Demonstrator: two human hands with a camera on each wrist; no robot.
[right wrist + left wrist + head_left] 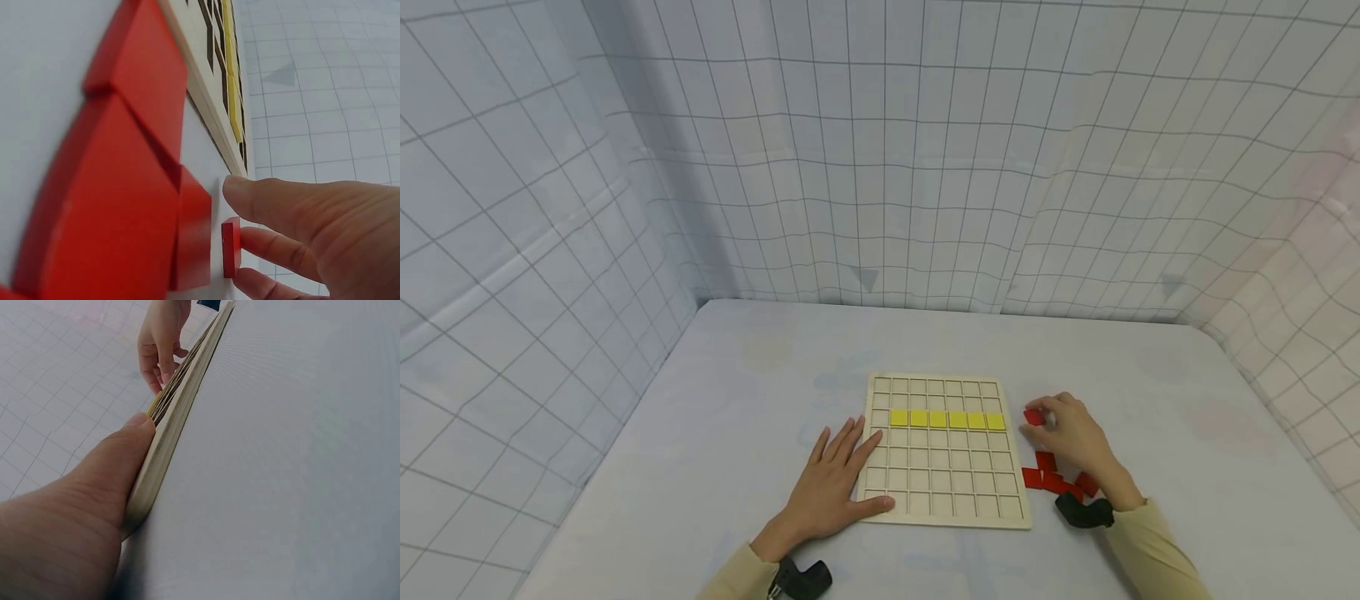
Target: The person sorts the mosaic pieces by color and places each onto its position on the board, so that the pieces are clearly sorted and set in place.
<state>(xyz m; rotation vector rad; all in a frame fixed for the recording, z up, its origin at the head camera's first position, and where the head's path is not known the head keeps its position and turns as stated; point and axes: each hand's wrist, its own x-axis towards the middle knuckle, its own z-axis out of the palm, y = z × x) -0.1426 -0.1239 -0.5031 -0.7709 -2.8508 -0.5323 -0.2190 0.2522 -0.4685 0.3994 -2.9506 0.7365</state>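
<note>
My left hand (831,492) lies flat with fingers spread on the left edge of a pale wooden grid board (951,527). In the left wrist view its thumb (119,456) rests along the board's rim. A row of several yellow square tiles (937,419) fills part of the board's third row from the far side. Just right of the board, my right hand (1071,433) has thumb and fingertips around a single red tile (1034,417). The right wrist view shows that red tile (231,250) close over the table, fingertips right at it and the thumb beside its edge.
Several more red tiles (1047,462) lie loosely grouped between the board's right edge and my right wrist, some overlapping. A white cloth covers the table (760,367). White curtains with a dark grid (910,183) hang at the back and both sides.
</note>
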